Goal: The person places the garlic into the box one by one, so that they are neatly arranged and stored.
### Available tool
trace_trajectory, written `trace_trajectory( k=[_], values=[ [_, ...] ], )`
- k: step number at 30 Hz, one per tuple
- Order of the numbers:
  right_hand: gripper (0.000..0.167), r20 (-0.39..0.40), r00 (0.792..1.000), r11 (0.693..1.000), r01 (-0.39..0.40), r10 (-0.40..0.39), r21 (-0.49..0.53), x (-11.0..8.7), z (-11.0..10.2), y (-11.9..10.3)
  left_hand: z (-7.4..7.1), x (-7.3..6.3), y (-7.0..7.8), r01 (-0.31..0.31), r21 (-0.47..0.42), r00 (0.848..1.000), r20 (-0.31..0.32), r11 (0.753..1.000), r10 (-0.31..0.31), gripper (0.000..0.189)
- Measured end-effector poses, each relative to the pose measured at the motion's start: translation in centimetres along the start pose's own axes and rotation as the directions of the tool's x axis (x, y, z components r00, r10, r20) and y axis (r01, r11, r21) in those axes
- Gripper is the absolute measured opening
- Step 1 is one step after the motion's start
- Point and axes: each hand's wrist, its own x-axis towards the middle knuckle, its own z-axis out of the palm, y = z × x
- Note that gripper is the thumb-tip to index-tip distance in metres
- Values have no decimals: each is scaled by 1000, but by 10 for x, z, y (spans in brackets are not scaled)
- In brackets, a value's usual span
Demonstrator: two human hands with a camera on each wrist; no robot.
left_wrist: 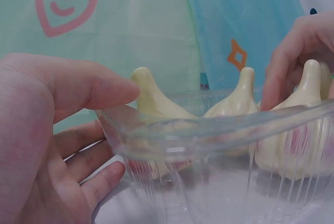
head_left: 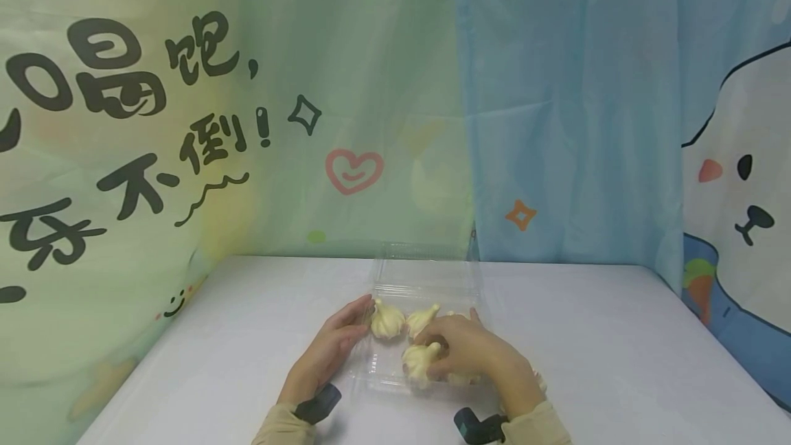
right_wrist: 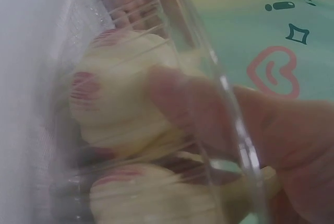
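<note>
A clear plastic box [head_left: 384,383] with its lid [head_left: 426,273] folded back holds several garlic bulbs. At its left side, my left hand [head_left: 330,352] grips the wall; in the left wrist view one digit lies over the rim [left_wrist: 219,135] and the other fingers are outside. My right hand [head_left: 478,349] reaches into the box and holds a garlic bulb [head_left: 417,362] at the front middle, its thumb [right_wrist: 169,93] against the bulb in the right wrist view. Behind sit two bulbs, a left one [head_left: 387,321] and a middle one [head_left: 422,319]. Bulbs on the right are partly hidden by my hand.
The box stands on a white table [head_left: 247,321]. Behind it hangs a printed curtain [head_left: 395,101]. Something pale [head_left: 540,381] shows beside my right wrist, mostly hidden. Each wrist wears a dark camera mount.
</note>
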Motion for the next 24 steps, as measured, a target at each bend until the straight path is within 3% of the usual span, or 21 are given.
trace_trajectory(
  k=[10, 17, 24],
  values=[
    [40, -5, 1000, 999, 26, -26, 40, -6, -13, 0, 0, 0, 0, 1, -3, 1000, 2, 1000, -1, 60],
    [50, -30, 999, 988, 35, -31, 148, -29, -43, 4, 1, -1, 2, -15, -27, 1000, 24, 1000, 16, 62],
    [58, -66, 998, 988, -8, 18, 156, -55, -64, 21, 1, -1, 2, -24, -16, 999, 38, 1000, 25, 63]
  ],
)
